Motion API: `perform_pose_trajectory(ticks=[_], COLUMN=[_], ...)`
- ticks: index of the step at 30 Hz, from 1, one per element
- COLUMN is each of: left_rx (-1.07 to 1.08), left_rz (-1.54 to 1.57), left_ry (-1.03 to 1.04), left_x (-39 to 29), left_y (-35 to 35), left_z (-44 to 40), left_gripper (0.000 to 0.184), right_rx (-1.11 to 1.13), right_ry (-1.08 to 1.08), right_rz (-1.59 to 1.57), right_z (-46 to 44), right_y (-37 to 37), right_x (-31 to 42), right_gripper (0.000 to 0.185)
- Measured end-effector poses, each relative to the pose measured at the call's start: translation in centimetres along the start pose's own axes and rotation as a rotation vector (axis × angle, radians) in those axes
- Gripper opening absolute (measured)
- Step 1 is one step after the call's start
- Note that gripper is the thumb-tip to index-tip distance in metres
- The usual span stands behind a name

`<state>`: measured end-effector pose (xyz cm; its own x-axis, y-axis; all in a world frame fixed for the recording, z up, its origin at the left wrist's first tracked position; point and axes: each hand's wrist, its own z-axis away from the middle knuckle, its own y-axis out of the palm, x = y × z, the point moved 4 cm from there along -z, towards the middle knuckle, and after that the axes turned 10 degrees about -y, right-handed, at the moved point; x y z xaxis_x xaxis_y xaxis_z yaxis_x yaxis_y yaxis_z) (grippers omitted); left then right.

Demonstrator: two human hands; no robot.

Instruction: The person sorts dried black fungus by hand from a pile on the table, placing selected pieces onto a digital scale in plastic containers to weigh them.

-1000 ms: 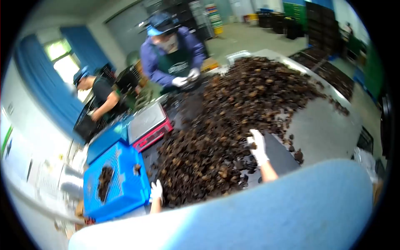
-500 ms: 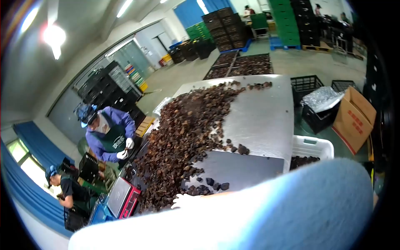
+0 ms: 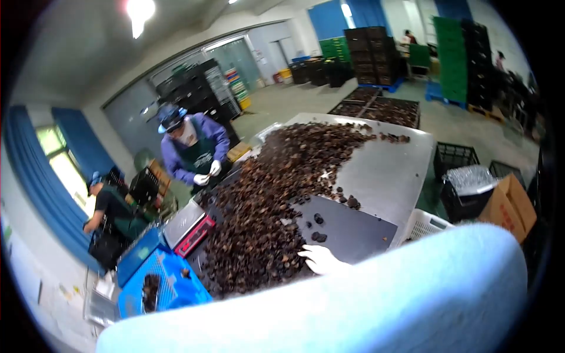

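Note:
My right hand (image 3: 321, 260), in a white glove, reaches in from behind a large light blue sleeve (image 3: 424, 276). Its fingers are stretched out and somewhat apart, at the right edge of a wide heap of dark brown, dried, mushroom-like pieces (image 3: 259, 206). I see nothing held in it; whether the fingertips touch the heap I cannot tell. Just beyond the hand, a few dark pieces (image 3: 319, 237) lie on a dark grey board (image 3: 353, 232) on the metal table (image 3: 382, 170). My left hand is out of view.
Left of the heap stand a red-edged scale (image 3: 194, 235) and a blue basket (image 3: 176, 276). Across the table, a person in white gloves (image 3: 197, 147) handles something small; another person (image 3: 112, 206) works behind. A white basket (image 3: 425, 225), black crates (image 3: 456, 159) and a cardboard box (image 3: 509, 206) stand right.
The view has swung left and down, bringing the blue basket into sight. My right hand shows more fully, clear of the sleeve. Fewer dark pieces lie on the board near it.

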<state>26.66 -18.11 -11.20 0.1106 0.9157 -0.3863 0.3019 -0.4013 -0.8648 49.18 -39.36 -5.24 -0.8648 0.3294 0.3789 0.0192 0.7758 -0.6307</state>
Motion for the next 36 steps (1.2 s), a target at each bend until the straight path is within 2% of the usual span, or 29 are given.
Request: perform_pose_trajectory(ticks=[1,2,4,6,7,8,9,10,11,14,16,22,24,26,28,30,33,35,36], left_rx=[0.103,0.259,0.29,0.252,0.327,0.279,0.306,0.297,0.297,0.276,0.282,0.268,0.282,0.307,0.434,0.382,0.397,0.418,0.44], left_rz=[-0.028,-0.036,-0.174,-0.381,-0.29,-0.192,-0.305,-0.166,-0.156,-0.177,-0.157,-0.155,-0.246,-0.207,-0.289,-0.257,-0.269,-0.254,-0.243], left_ry=[-0.022,-0.057,-0.089,0.028,-0.01,0.013,0.022,-0.017,-0.044,-0.085,-0.109,-0.163,-0.197,-0.21,-0.301,-0.277,-0.216,-0.226,-0.229], left_x=[1.6,3.4,3.7,2.0,-0.5,-1.1,-0.8,-1.8,-2.2,-2.7,-2.7,-2.2,-3.2,-3.7,-3.1,-2.5,-2.4,-2.4,-2.2], left_y=[3.0,6.5,9.0,7.9,4.6,3.6,4.6,3.0,2.5,2.5,2.6,3.3,1.3,0.2,0.8,1.4,2.3,2.2,2.1], left_z=[2.7,5.3,8.9,9.3,8.5,8.2,8.4,8.2,8.3,8.3,8.3,8.7,8.9,9.2,10.0,10.6,11.0,11.0,10.8], left_gripper=[0.037,0.048,0.06,0.067,0.071,0.074,0.073,0.07,0.068,0.062,0.062,0.076,0.076,0.074,0.07,0.064,0.056,0.056,0.056], right_rx=[0.001,0.081,0.101,0.147,0.218,0.197,0.208,0.161,0.142,0.188,0.306,0.458,0.433,0.412,0.448,0.397,0.275,0.216,0.201], right_ry=[0.077,0.187,0.29,0.425,0.488,0.448,0.427,0.443,0.436,0.468,0.507,0.394,0.372,0.372,0.408,0.352,0.471,0.631,0.625], right_rz=[0.003,-0.027,0.057,0.109,0.092,0.045,0.111,0.122,0.133,0.124,0.149,0.19,0.184,0.161,0.176,0.191,0.214,0.18,0.165], right_z=[2.9,5.7,10.6,13.3,13.5,12.6,12.9,12.0,12.1,13.6,15.2,17.2,17.1,16.3,16.8,16.4,14.6,13.5,13.1], right_y=[0.0,0.3,0.6,0.2,-0.4,-1.9,-2.1,-3.6,-4.0,-4.7,-4.7,-5.0,-5.1,-5.3,-4.3,-3.1,-1.2,0.7,1.6], right_x=[1.1,1.7,3.1,4.5,5.2,6.7,7.1,9.2,9.7,12.0,13.5,17.4,18.0,18.8,17.9,16.4,11.9,9.2,8.6], right_gripper=[0.036,0.039,0.042,0.045,0.046,0.045,0.041,0.042,0.044,0.044,0.046,0.037,0.037,0.036,0.035,0.035,0.043,0.049,0.05])
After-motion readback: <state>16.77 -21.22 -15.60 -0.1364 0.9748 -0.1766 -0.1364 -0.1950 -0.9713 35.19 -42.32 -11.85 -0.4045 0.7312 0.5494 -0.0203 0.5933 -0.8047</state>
